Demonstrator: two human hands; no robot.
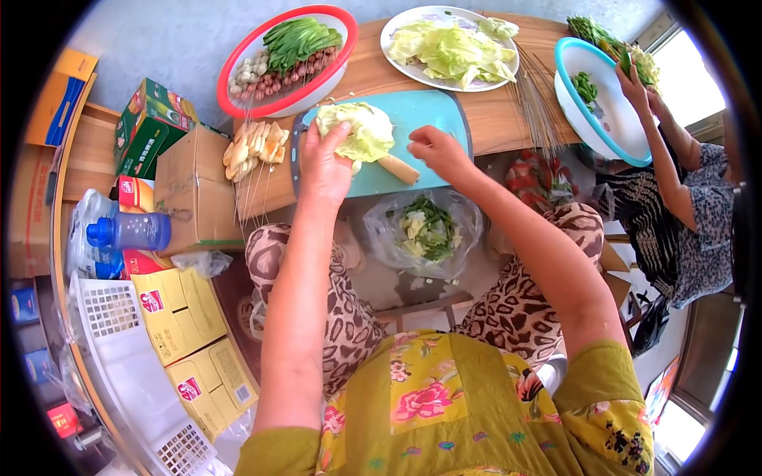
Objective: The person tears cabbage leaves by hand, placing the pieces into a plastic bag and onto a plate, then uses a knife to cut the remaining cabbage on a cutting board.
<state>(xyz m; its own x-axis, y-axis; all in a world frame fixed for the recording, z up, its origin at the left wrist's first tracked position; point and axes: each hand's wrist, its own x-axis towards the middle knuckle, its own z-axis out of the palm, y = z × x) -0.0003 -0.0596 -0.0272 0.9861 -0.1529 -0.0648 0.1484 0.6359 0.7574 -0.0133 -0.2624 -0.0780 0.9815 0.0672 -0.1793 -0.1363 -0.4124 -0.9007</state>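
My left hand (327,163) grips a pale green head of lettuce (361,131) above the turquoise cutting board (432,111). To its right, my right hand (438,152) hovers over the board with its fingers curled together; whether anything is between them is hidden. A thick wooden handle (399,169) lies at the board's near side, partly under the lettuce. Loose lettuce leaves (452,51) fill a white oval plate (389,40) behind the board. Below the table edge, a clear plastic bag (381,238) holds green leaf scraps (429,230).
A red-rimmed bowl (226,71) holds skewered food and greens. Skewered pale pieces (254,149) lie at the table's left end, bare skewers (536,99) on the right. Another person's hands (635,87) hold greens over a blue-rimmed basin (565,63). Cardboard boxes (194,186) stand left.
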